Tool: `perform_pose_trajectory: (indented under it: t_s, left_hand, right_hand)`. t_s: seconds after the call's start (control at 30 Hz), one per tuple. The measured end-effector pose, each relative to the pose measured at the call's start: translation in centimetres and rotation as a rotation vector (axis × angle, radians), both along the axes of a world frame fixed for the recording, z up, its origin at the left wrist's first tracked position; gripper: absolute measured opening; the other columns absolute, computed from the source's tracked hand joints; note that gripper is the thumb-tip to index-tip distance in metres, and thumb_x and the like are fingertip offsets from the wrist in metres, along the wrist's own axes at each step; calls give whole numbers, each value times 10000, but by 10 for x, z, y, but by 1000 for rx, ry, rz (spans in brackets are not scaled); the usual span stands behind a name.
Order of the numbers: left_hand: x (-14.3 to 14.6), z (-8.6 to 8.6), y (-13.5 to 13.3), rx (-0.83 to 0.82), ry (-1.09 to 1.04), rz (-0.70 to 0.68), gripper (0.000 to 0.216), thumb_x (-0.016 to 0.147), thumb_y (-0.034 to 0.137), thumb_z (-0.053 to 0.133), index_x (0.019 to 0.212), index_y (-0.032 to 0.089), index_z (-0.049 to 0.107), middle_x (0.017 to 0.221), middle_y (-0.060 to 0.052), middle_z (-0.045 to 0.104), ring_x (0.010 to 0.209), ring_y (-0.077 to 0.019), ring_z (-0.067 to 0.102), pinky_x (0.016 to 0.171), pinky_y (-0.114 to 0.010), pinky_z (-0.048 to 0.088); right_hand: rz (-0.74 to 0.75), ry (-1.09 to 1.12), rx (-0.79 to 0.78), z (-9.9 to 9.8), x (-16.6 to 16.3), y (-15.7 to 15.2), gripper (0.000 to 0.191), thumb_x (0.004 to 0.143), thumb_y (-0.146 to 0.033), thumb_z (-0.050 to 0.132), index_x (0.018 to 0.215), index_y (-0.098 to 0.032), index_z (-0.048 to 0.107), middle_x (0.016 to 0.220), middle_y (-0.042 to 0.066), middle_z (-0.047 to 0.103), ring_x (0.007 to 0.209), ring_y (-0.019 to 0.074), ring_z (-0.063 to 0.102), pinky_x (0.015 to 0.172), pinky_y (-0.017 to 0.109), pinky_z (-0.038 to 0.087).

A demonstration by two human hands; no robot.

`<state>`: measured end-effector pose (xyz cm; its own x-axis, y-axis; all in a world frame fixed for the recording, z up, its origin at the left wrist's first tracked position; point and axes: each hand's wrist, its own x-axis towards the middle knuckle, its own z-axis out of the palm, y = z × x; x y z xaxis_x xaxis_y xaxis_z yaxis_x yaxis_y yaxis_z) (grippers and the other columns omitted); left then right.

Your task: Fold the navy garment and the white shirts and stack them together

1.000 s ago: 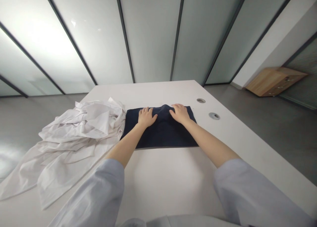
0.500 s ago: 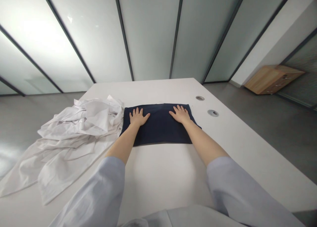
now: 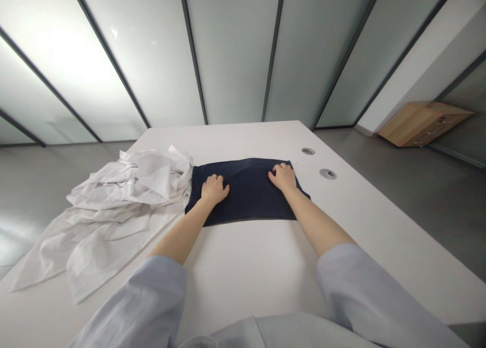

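Note:
A navy blue folded cloth (image 3: 248, 196) lies flat on the white table, roughly rectangular, its kind not plain. My left hand (image 3: 214, 188) rests on its left part, fingers bent downward and the thumb held out to the side. Near the cloth's upper right corner, my right hand (image 3: 283, 177) touches it with curled fingers, its thumb apart and pointing left. No bunched or lifted fabric shows between the fingers of either hand. The fingertips are partly hidden under the knuckles.
Crumpled white fabric (image 3: 129, 201) is heaped at the left and touches the cloth's left edge. Two round cable grommets (image 3: 327, 174) sit in the white table (image 3: 243, 267) on the right. A wooden cabinet (image 3: 413, 124) stands on the floor beyond, beside frosted glass panels (image 3: 231, 54).
Both hands lay flat with fingers spread; now their fingers are bent. My left hand has slid a little toward me. The cloth stays in place, and the view has shifted slightly.

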<state>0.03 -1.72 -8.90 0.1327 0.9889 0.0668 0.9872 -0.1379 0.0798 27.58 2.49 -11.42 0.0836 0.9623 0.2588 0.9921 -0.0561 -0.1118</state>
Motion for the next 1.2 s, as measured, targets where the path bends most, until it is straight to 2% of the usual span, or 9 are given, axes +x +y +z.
perform_pose_trajectory:
  t_s: [0.17, 0.33, 0.47, 0.6, 0.73, 0.9, 1.0, 1.1, 1.2]
  left_hand:
    - [14, -1, -24, -173, 5, 11, 756, 878, 689, 324, 1392, 150, 453, 1506, -216, 372, 1387, -388, 327, 1055, -617, 322]
    - [25, -16, -19, -160, 44, 57, 857, 882, 704, 233, 1507, 121, 295, 1583, -224, 204, 1460, -401, 155, 1082, -682, 220]
    - [28, -23, -3, -106, 51, 71, 890, 874, 712, 217, 1520, 103, 264, 1583, -232, 195, 1460, -410, 144, 1083, -692, 199]
    - [28, -24, 13, -93, 32, 96, 885, 873, 710, 226, 1516, 104, 276, 1576, -240, 211, 1454, -419, 157, 1081, -690, 198]
    - [27, -20, 18, -38, 28, 59, 807, 901, 649, 282, 1480, 89, 343, 1547, -246, 284, 1435, -410, 222, 1082, -673, 222]
    - [38, -13, 2, 39, 2, -53, 433, 946, 356, 365, 1251, 147, 590, 1384, -170, 537, 1311, -286, 454, 1110, -493, 311]
    - [41, -17, -6, 19, -1, -37, 469, 952, 318, 331, 1337, 147, 537, 1476, -157, 452, 1385, -269, 371, 1125, -488, 292]
    - [34, -23, -8, -11, 2, -66, 577, 967, 433, 273, 1470, 177, 394, 1562, -129, 323, 1451, -275, 253, 1154, -515, 223]
    - [19, -26, -6, -44, 14, -63, 672, 944, 574, 249, 1508, 219, 334, 1597, -101, 243, 1470, -304, 190, 1161, -530, 190]
  right_hand:
    - [14, -8, -29, 1, -2, 0, 318, 918, -379, 447, 1001, -161, 663, 1094, 154, 604, 1051, 297, 521, 893, 402, 401]
    - [7, 10, -92, 8, -1, 3, 342, 923, -399, 448, 1059, -165, 657, 1145, 164, 595, 1102, 306, 515, 922, 421, 397]
    - [-15, 34, -191, 23, -18, 3, 350, 908, -328, 455, 1162, -169, 636, 1229, 173, 578, 1151, 326, 513, 938, 454, 404]
    - [146, 100, -211, 31, -61, -8, 408, 929, -349, 413, 1274, -207, 579, 1328, 145, 555, 1213, 325, 495, 981, 464, 399]
    - [225, 165, -235, 20, -102, -29, 451, 970, -402, 326, 1337, -246, 536, 1408, 122, 513, 1288, 326, 439, 1044, 535, 342]
    - [199, 103, -217, 3, -117, -45, 507, 980, -371, 316, 1442, -197, 435, 1534, 157, 356, 1409, 334, 280, 1104, 619, 196]
    - [230, 90, -239, -1, -112, -47, 536, 986, -388, 298, 1480, -201, 385, 1556, 146, 325, 1428, 318, 257, 1120, 589, 187]
    - [269, 66, -240, -1, -103, -49, 581, 988, -461, 277, 1504, -204, 349, 1572, 132, 299, 1444, 293, 239, 1146, 525, 173]
    - [277, 38, -235, 0, -87, -53, 661, 974, -559, 254, 1506, -179, 348, 1583, 135, 269, 1460, 285, 204, 1160, 479, 160]
